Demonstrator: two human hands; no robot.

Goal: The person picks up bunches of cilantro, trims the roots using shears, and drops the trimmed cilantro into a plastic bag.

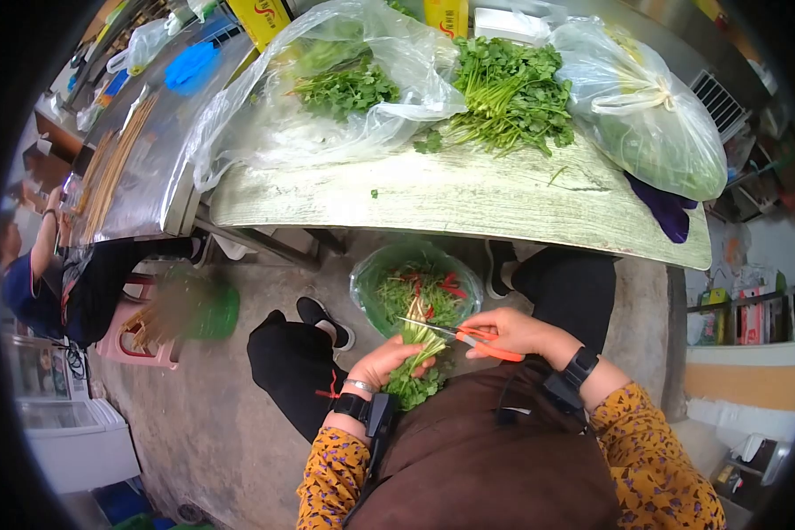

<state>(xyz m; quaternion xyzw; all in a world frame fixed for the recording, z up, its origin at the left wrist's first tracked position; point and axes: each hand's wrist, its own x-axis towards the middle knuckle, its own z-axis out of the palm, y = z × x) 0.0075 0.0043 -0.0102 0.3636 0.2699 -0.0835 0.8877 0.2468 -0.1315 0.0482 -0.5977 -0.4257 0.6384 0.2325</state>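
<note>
My left hand (pixel 390 360) is closed around a bunch of cilantro (pixel 411 387), its leaves hanging toward my lap and its pale roots pointing away from me. In my right hand (pixel 514 333) is a pair of scissors (pixel 495 346) with orange handles. Their blades reach across the stem ends, close above my left fingers. Just beyond the bunch, a green bin (pixel 359 291) lined with clear plastic stands on the floor between my legs. Green trimmings and some red pieces lie inside it.
On the table (pixel 327 199) before me lie a loose cilantro pile (pixel 517 93), an opened clear bag (pixel 230 132) with more greens, and a tied bag (pixel 649 115). At left, a person (pixel 31 283) sits by a metal table (pixel 155 159) holding long sticks (pixel 119 168), near a pink stool (pixel 115 340).
</note>
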